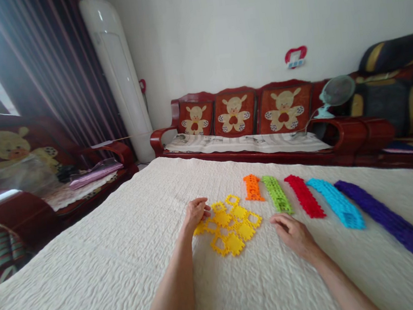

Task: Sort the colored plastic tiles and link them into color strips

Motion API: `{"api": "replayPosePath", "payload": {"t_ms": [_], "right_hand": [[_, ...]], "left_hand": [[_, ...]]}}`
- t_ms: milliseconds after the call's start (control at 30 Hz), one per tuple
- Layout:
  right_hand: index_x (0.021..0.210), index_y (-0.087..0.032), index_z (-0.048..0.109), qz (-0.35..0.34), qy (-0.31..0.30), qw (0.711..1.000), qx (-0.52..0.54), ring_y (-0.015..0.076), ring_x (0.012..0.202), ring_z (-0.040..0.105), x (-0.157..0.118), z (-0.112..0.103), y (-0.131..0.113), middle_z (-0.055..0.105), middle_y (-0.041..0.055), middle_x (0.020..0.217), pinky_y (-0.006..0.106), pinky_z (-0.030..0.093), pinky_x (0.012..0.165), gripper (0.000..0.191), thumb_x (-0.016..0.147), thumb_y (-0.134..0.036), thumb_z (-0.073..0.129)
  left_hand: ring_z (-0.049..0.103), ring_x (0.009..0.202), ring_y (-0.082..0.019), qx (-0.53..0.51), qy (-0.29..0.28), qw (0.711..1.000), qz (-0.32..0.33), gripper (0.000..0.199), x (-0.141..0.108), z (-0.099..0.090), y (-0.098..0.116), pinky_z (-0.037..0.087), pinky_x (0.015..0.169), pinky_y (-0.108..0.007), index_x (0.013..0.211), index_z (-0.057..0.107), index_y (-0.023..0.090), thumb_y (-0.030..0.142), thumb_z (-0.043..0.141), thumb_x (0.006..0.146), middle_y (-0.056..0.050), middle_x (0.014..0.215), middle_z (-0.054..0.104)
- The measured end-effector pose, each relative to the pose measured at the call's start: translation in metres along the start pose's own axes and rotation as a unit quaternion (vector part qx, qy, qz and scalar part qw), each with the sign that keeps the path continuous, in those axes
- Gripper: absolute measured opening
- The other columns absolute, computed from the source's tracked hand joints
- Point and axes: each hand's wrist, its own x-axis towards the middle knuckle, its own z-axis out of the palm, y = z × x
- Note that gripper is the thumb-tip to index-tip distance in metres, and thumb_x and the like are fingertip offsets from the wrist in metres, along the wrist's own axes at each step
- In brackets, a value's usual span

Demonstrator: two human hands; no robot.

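A loose spread of yellow interlocking plastic tiles (234, 244), some solid and some hollow frames with notched edges, lies flat on the cream quilted cover (129, 263). At its left edge is my left hand (197, 212), fingers loosely bent and slightly apart. Some of the tiles beneath it are hidden. To the right of the tiles, my right hand (293, 234) hovers low or rests on the cover, its fingers loosely curved with nothing visible in them. Just beyond the right hand lies a strip of joined green tiles (277, 196).
Right of the yellow tiles run joined strips: orange (253, 188), red (305, 197), light blue (338, 204) and purple (387, 219). A wooden sofa (228, 147) with bear cushions stands behind. A fan (337, 93) and a white cylindrical cabinet (117, 70) are farther back.
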Motion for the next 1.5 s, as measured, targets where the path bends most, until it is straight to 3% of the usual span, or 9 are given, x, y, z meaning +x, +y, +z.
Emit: {"api": "replayPosePath", "payload": {"t_ms": [167, 300, 367, 500, 633, 767, 1033, 1267, 1500], "right_hand": [[0.082, -0.020, 0.062, 0.007, -0.002, 1.000, 0.002, 0.0190, 0.087, 0.060, 0.001, 0.001, -0.002, 0.064, 0.0058, 0.090, 0.032, 0.047, 0.079, 0.021, 0.074, -0.024, 0.044], [0.080, -0.020, 0.062, 0.003, -0.007, 1.000, 0.002, 0.0183, 0.085, 0.060, 0.001, 0.002, -0.003, 0.064, 0.0053, 0.088, 0.030, 0.048, 0.076, 0.021, 0.073, -0.023, 0.042], [0.082, -0.020, 0.061, 0.001, -0.010, 1.000, -0.003, 0.0180, 0.085, 0.060, 0.002, 0.002, -0.003, 0.063, 0.0053, 0.089, 0.030, 0.048, 0.076, 0.021, 0.073, -0.022, 0.042], [0.092, -0.019, 0.061, -0.015, -0.012, 1.000, -0.024, 0.0186, 0.093, 0.058, 0.004, 0.005, -0.005, 0.063, 0.0063, 0.097, 0.033, 0.046, 0.084, 0.028, 0.073, -0.018, 0.041], [0.108, -0.016, 0.058, -0.081, -0.030, 0.996, -0.035, 0.0187, 0.109, 0.052, 0.005, 0.014, -0.018, 0.060, 0.0086, 0.113, 0.035, 0.040, 0.096, 0.038, 0.075, -0.014, 0.039], [0.120, -0.018, 0.053, -0.127, -0.069, 0.988, -0.056, 0.0196, 0.114, 0.048, 0.002, 0.024, -0.035, 0.056, 0.0084, 0.123, 0.037, 0.038, 0.097, 0.045, 0.077, -0.013, 0.040], [0.107, -0.017, 0.059, -0.091, -0.037, 0.994, -0.047, 0.0185, 0.093, 0.057, 0.002, 0.028, -0.026, 0.065, 0.0080, 0.099, 0.032, 0.042, 0.085, 0.034, 0.080, -0.014, 0.039], [0.089, -0.018, 0.059, 0.029, 0.004, 0.999, -0.031, 0.0174, 0.069, 0.060, 0.006, 0.016, -0.029, 0.065, 0.0040, 0.072, 0.025, 0.044, 0.063, 0.027, 0.085, -0.033, 0.037], [0.103, -0.016, 0.057, -0.002, 0.013, 0.999, -0.035, 0.0198, 0.090, 0.060, 0.007, 0.017, -0.025, 0.065, 0.0096, 0.097, 0.031, 0.046, 0.080, 0.030, 0.081, -0.023, 0.038]], "left_hand": [[0.061, 0.070, -0.011, 0.103, -0.014, 0.993, 0.055, 0.032, -0.004, -0.001, 0.004, 0.044, 0.056, -0.017, 0.100, 0.067, 0.015, 0.029, 0.056, 0.073, -0.003, 0.081, 0.069], [0.060, 0.067, -0.012, 0.281, -0.075, 0.951, 0.105, 0.027, -0.007, 0.002, 0.011, 0.043, 0.058, -0.018, 0.089, 0.072, 0.018, 0.025, 0.059, 0.066, 0.001, 0.072, 0.068], [0.061, 0.067, -0.012, 0.315, -0.081, 0.940, 0.107, 0.026, -0.007, 0.004, 0.013, 0.043, 0.058, -0.018, 0.086, 0.073, 0.019, 0.020, 0.057, 0.065, 0.001, 0.071, 0.068], [0.062, 0.069, -0.012, 0.316, -0.054, 0.943, 0.087, 0.028, -0.005, 0.008, 0.013, 0.044, 0.061, -0.017, 0.086, 0.072, 0.020, 0.018, 0.053, 0.066, 0.000, 0.076, 0.070], [0.062, 0.074, -0.014, 0.326, 0.006, 0.943, 0.070, 0.030, -0.004, 0.009, 0.011, 0.045, 0.067, -0.020, 0.094, 0.070, 0.018, 0.021, 0.051, 0.071, -0.003, 0.084, 0.071], [0.062, 0.079, -0.015, 0.337, 0.041, 0.939, 0.061, 0.030, -0.004, 0.011, 0.011, 0.044, 0.069, -0.021, 0.096, 0.070, 0.019, 0.024, 0.051, 0.072, -0.005, 0.088, 0.071], [0.062, 0.079, -0.014, 0.336, 0.042, 0.939, 0.058, 0.029, -0.001, 0.012, 0.007, 0.043, 0.068, -0.019, 0.094, 0.070, 0.020, 0.022, 0.052, 0.072, -0.002, 0.086, 0.071], [0.063, 0.078, -0.015, 0.337, 0.052, 0.938, 0.069, 0.030, 0.001, 0.014, 0.007, 0.043, 0.069, -0.020, 0.092, 0.071, 0.020, 0.022, 0.049, 0.072, -0.003, 0.086, 0.071], [0.063, 0.079, -0.015, 0.349, 0.051, 0.932, 0.080, 0.029, -0.001, 0.015, 0.007, 0.043, 0.069, -0.020, 0.090, 0.071, 0.021, 0.023, 0.049, 0.072, -0.003, 0.086, 0.071]]}}
